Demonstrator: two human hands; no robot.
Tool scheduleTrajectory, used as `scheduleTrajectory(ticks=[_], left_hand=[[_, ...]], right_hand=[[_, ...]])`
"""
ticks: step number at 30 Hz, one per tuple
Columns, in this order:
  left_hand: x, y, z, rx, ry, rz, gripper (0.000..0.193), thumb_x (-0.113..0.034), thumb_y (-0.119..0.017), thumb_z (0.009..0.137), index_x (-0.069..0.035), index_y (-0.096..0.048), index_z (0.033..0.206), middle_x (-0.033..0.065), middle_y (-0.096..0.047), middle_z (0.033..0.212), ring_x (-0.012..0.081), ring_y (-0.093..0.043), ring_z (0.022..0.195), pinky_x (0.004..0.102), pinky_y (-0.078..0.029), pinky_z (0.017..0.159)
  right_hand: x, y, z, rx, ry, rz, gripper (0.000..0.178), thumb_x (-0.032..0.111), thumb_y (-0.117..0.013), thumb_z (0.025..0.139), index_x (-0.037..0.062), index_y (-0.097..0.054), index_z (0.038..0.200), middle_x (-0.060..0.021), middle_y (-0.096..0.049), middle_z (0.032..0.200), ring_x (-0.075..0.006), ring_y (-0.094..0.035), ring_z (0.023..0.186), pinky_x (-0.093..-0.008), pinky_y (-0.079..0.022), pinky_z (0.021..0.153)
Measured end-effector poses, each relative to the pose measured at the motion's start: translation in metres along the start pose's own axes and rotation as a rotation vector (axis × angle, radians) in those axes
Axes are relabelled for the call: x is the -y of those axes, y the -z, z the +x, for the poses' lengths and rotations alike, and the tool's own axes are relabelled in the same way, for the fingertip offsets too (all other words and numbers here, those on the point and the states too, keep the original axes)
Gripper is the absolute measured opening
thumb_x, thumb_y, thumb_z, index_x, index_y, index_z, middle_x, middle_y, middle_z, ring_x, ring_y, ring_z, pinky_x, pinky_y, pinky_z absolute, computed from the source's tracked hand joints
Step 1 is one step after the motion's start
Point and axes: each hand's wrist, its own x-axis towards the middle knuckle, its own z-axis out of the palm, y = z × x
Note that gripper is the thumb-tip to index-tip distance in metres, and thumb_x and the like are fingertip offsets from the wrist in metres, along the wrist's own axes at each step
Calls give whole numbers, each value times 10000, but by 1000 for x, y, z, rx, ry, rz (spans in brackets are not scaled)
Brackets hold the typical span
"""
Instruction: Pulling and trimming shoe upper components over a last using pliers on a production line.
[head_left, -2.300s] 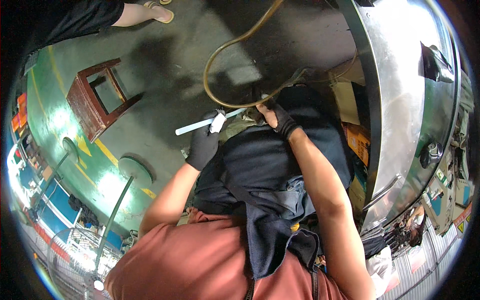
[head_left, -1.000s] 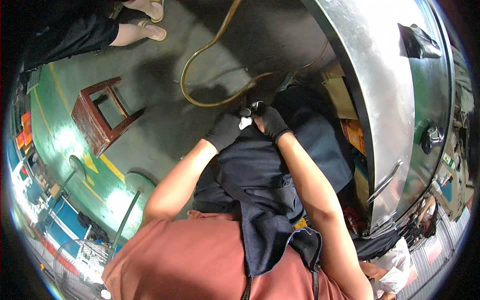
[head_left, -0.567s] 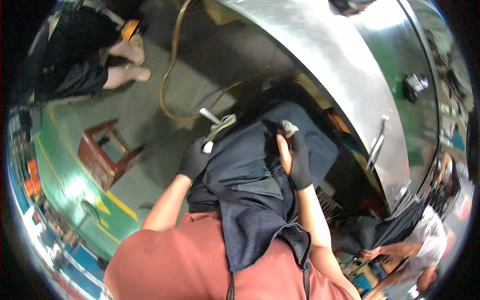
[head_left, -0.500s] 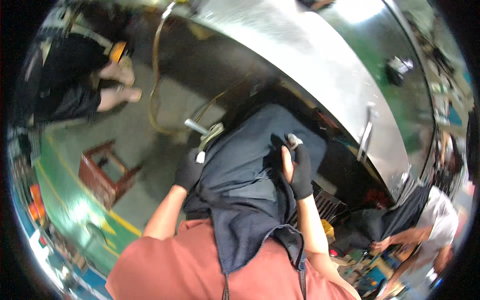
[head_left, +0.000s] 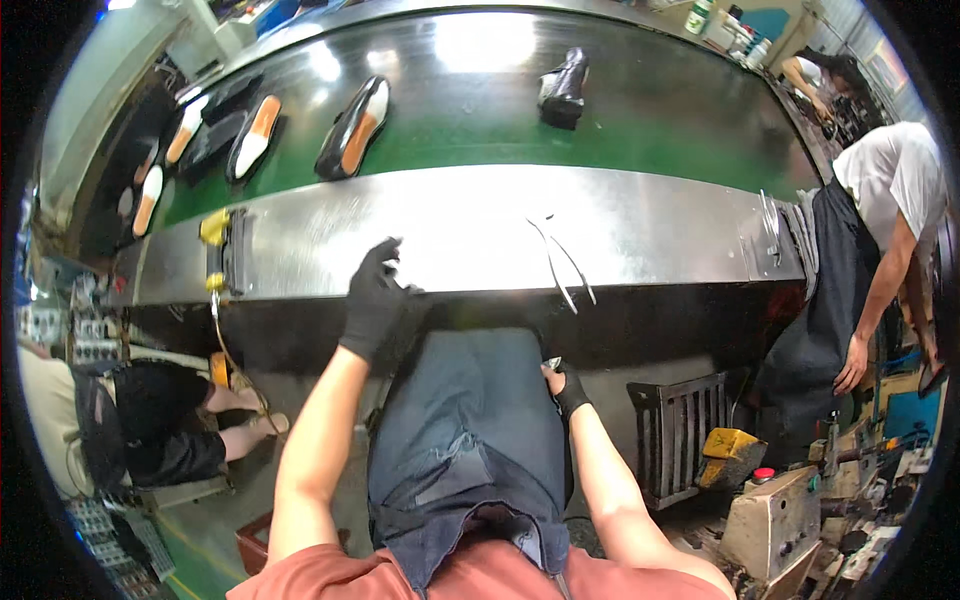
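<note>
My left hand [head_left: 376, 303], in a black glove, reaches up to the near edge of the metal bench [head_left: 330, 240]. Its fingers are apart and hold nothing visible; something pale shows by the fingertips. Down beside my right thigh is my right hand [head_left: 568, 388], also in a black glove. Its fingers are curled, with a small whitish bit at their tips; what they grip, if anything, is hidden. Dark blue-grey work clothing [head_left: 470, 400] covers my lap. Right of my left hand, a pair of long-handled metal pincers [head_left: 562, 262] lies on the bench, handles past its edge.
Behind the bench runs a green belt [head_left: 450, 145] bearing several shoes, including a black shoe [head_left: 353, 128] and a dark boot [head_left: 565, 88]. A yellow-ended tool [head_left: 215, 255] with a hose lies left. Right are a slatted crate [head_left: 683, 435], a control box [head_left: 770, 525] and a bending co-worker [head_left: 890, 190].
My view has swung to face the bench and belt. My left hand has gone from beside my lap to the bench edge. My right hand has moved from over my lap to beside my thigh.
</note>
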Motion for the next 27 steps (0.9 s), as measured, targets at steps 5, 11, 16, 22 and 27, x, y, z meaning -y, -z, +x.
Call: scheduleTrajectory(ticks=[5,11,16,22,27], left_hand=[[85,-10,141,-359,252,461,950,-432,-818,729,-22,-365,1457,268,-418,1450,376,-399,1366,447,-345,1127],[159,5,215,-184,473,475,1020,-444,-869,654,-24,-399,1456,266,-574,1326,439,-570,1215,448,-471,1036],[148,33,226,252,402,182,492,-379,-612,918,-60,-556,1289,102,-678,1142,262,-674,1020,470,-533,913],[100,89,8,-244,731,-1106,344,-234,-482,992,-33,-586,1251,155,-660,1141,324,-676,1013,539,-568,884],[24,144,-176,-235,468,-855,568,-83,-721,817,-33,-533,1350,97,-618,1234,205,-619,1119,350,-542,919]], right_hand=[[18,19,-11,-320,254,269,318,206,-651,916,-22,-664,1138,-141,-710,1070,-264,-655,999,-369,-488,897],[45,61,-60,-228,242,789,118,188,-603,987,71,-607,978,28,-582,873,-60,-500,697,-234,-433,612],[45,85,-102,-197,167,436,149,189,-600,991,41,-609,974,-9,-602,815,-117,-563,740,-298,-470,652],[70,75,-162,-234,228,414,301,251,-602,992,-17,-632,1124,-103,-685,991,-207,-642,930,-350,-504,821],[136,76,-202,-434,556,105,200,213,-573,1018,21,-581,1073,-11,-602,930,-120,-565,821,-288,-473,741]])
